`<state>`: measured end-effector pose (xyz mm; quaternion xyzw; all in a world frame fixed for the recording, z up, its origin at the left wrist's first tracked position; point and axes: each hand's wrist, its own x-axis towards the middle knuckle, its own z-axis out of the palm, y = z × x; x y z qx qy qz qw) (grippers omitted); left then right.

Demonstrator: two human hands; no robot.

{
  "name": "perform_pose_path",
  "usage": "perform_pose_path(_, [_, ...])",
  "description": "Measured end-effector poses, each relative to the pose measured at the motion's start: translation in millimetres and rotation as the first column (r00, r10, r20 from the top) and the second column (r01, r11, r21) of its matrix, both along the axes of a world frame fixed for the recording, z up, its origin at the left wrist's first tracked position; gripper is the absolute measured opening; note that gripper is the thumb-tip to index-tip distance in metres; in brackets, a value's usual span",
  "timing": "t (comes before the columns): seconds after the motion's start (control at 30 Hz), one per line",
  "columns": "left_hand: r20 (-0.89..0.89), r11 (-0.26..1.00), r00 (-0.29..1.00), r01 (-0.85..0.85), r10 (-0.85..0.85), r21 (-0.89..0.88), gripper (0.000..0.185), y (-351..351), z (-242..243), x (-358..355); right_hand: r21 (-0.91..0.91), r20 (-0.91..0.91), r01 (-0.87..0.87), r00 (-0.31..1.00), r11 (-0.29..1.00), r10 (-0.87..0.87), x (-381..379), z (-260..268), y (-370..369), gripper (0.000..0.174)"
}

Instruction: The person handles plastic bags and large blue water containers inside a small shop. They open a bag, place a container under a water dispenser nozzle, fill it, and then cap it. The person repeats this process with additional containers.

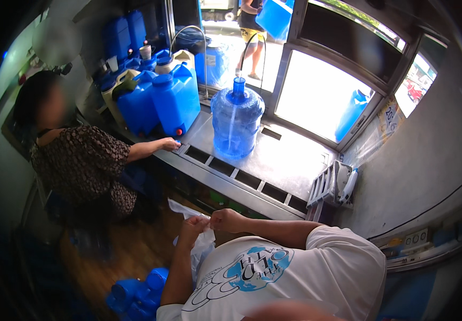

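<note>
My left hand (193,229) pinches a crumpled clear plastic bag (203,245), which hangs down against my shirt. Right beside it, my right hand (227,220) has its fingertips closed on the upper part of the same plastic. One corner of the bag sticks out beyond my left hand. Past my hands, a large round blue water bottle (237,128) stands upright on the steel counter (291,160). A stream of water runs down inside it from a thin curved spout (255,36) over its neck.
Several blue jerrycans (176,100) crowd the counter's left end. A person (82,168) at left reaches to the counter edge. Slots (221,166) run along its front. A grey rack (331,186) stands at its right end. Blue containers (138,295) lie on the wooden floor (94,277). Another person (251,32) carries a container outside.
</note>
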<state>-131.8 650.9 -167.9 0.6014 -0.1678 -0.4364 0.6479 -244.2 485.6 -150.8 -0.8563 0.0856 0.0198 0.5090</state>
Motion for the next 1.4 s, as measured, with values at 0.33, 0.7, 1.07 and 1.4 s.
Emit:
perform_pose_path(0.33, [0.047,1.000,0.999,-0.026,0.026,-0.006,0.012,17.1,-21.3,79.5,0.171,0.120,0.460,0.868,0.871,-0.482,-14.7,-81.9,-234.6,0.016])
perform_pose_path(0.7, [0.225,0.821,0.954,-0.286,0.196,0.494,0.011,26.0,-92.3,155.1,0.200,0.185,0.907,0.337,0.371,-0.923,54.9,20.7,-593.3,0.054])
perform_pose_path(1.07, [0.330,0.378,0.936,-0.350,0.119,0.857,0.025,104.9,-112.4,123.7,0.277,0.400,0.951,0.019,0.140,-0.916,221.3,-28.2,-763.1,0.067])
perform_pose_path(1.4, [0.347,0.207,0.929,-0.317,-0.127,0.925,0.033,25.6,-71.2,166.6,0.233,0.508,0.568,0.621,0.789,-0.597,199.7,15.1,-730.9,0.040])
